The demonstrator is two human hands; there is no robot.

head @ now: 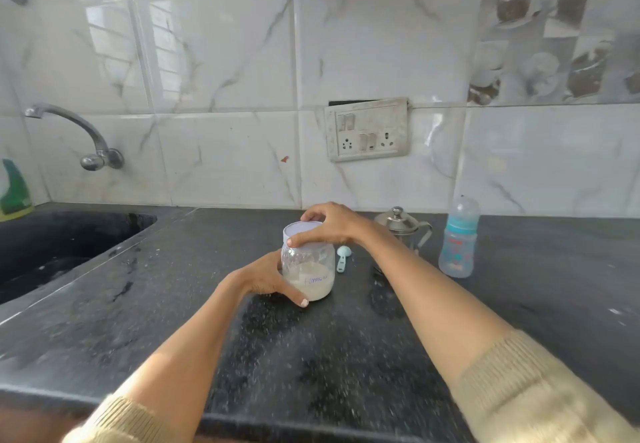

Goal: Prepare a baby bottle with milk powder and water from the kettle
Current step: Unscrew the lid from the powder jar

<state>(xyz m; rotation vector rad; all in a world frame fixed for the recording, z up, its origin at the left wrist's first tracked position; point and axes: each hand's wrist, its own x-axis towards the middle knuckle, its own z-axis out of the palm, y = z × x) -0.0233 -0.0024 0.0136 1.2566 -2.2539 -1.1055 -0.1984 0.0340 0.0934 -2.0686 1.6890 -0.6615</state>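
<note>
A clear formula jar (309,269) with white powder in its lower part stands on the dark counter (311,356). My left hand (266,278) wraps the jar's left side near the base. My right hand (330,224) grips its white lid (300,228) from above. A light blue scoop (342,258) lies just right of the jar. Behind my right wrist stands a steel kettle (403,226), partly hidden. The capped baby bottle (459,240) with a blue collar stands upright at the far right.
A black sink (52,245) is sunk into the counter at the left, with a wall tap (79,138) above it and a green bottle (14,193) at its far corner. A socket panel (367,129) sits on the tiled wall.
</note>
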